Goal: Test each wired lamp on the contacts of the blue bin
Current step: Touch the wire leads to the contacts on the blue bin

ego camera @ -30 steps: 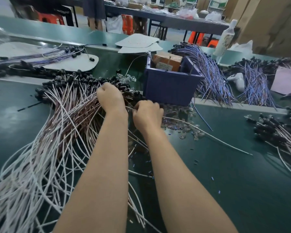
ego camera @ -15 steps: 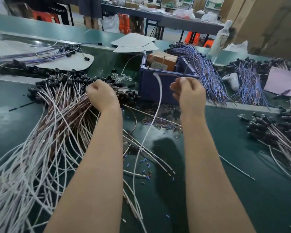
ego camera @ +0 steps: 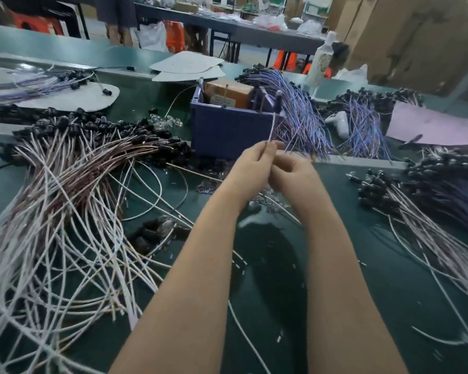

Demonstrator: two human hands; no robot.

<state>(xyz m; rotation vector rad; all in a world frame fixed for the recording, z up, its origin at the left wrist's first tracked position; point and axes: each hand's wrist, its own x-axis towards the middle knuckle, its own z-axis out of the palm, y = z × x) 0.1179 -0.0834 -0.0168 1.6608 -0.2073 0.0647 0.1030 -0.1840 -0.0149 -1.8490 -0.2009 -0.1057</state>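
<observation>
Our left hand (ego camera: 254, 163) pinched the lamp wire (ego camera: 272, 128) up at twelve o'clock to reach the blue bin (ego camera: 227, 133); we couldn't tell if our right hand (ego camera: 293, 175) held it.

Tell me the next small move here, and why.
Probably ease the wire up onto the contacts of the bin: the left hand pinches it upright before the bin, right hand close beside, its tip near the right rim.
</observation>
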